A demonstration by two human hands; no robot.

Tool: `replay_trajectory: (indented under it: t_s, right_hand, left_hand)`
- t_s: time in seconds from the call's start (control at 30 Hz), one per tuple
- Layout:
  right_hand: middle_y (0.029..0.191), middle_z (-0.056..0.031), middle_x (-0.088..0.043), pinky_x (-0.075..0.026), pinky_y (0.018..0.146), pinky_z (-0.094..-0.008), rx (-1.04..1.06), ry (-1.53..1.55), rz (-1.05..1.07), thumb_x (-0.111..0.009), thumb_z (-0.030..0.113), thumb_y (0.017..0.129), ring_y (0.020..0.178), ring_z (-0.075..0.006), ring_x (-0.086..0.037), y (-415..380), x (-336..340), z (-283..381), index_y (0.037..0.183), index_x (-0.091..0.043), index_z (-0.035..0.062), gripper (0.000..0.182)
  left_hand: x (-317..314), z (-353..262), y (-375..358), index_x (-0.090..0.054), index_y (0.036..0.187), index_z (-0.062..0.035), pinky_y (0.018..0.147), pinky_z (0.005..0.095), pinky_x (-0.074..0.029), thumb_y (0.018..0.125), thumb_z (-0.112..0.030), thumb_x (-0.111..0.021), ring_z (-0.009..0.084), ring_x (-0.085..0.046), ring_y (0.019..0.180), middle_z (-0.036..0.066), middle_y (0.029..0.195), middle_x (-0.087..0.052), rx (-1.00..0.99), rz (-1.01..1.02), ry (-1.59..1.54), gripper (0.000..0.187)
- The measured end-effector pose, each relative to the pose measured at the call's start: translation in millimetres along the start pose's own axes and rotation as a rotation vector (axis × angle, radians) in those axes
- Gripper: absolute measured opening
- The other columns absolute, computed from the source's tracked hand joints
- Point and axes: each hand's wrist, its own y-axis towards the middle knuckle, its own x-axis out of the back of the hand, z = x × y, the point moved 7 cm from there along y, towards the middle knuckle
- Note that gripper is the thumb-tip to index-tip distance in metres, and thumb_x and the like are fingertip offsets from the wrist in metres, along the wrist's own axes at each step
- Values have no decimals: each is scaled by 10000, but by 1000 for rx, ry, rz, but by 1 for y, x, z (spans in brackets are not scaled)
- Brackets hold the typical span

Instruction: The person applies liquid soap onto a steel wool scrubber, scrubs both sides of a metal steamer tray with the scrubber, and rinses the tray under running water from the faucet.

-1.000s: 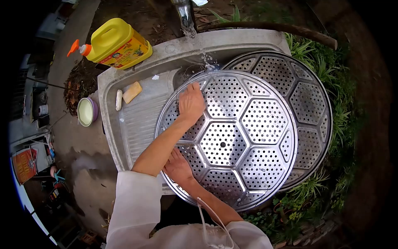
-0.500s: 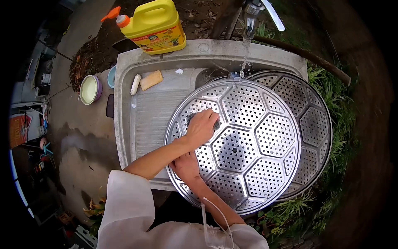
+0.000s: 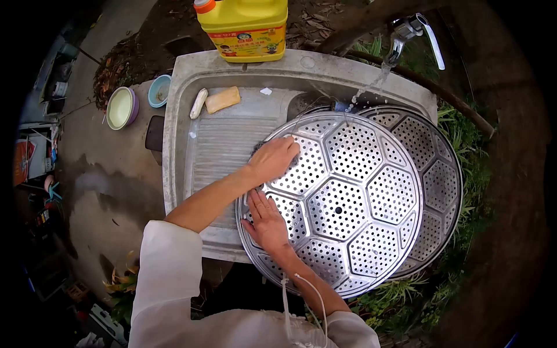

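A large round metal steamer plate (image 3: 338, 197) with many holes and hexagon ridges lies tilted over the sink (image 3: 232, 246). My left hand (image 3: 275, 159) is closed on a dark wire scrubber (image 3: 257, 148), pressed near the plate's upper left rim. Lower down, my right hand (image 3: 268, 225) rests flat on the plate's left part, fingers apart. Behind and to the right sits a second perforated plate (image 3: 441, 182), partly covered by the first. Water runs from the tap (image 3: 397, 43) towards the plates' upper edge.
A yellow detergent jug (image 3: 246, 35) stands on the sink's back edge. A tan sponge (image 3: 223, 100) and a whitish bar (image 3: 198, 104) lie on the ribbed washboard (image 3: 232, 142). Basins (image 3: 122, 108) are on the ground at left; plants (image 3: 464, 151) grow at right.
The view has shifted. My left hand has moved with the scrubber up and left to the plate's rim. My right hand, partly covered before, now shows with its fingers spread.
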Motion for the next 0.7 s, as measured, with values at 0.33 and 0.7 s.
replay_trajectory:
  t_s: [0.33, 0.7]
  right_hand:
    - [1460, -175, -448, -353, 1121, -447, 70, -34, -75, -705, 286, 834, 1359, -321, -428, 0, 7, 3, 1316, -520, -49, 615]
    - [1418, -58, -513, -324, 1123, -475, 201, -131, 97, -712, 346, 826, 1343, -217, -449, -17, 18, 18, 1320, -570, 77, 580]
  left_hand:
    - [3, 72, 52, -656, 1064, 16, 910, 375, -483, 751, -140, -694, 311, -618, 1053, 210, 1086, -638, 316, -163, -646, 351]
    - [58, 69, -29, -589, 925, -36, 759, 379, -489, 783, -46, -645, 301, -635, 822, 122, 872, -656, 359, -316, -561, 153]
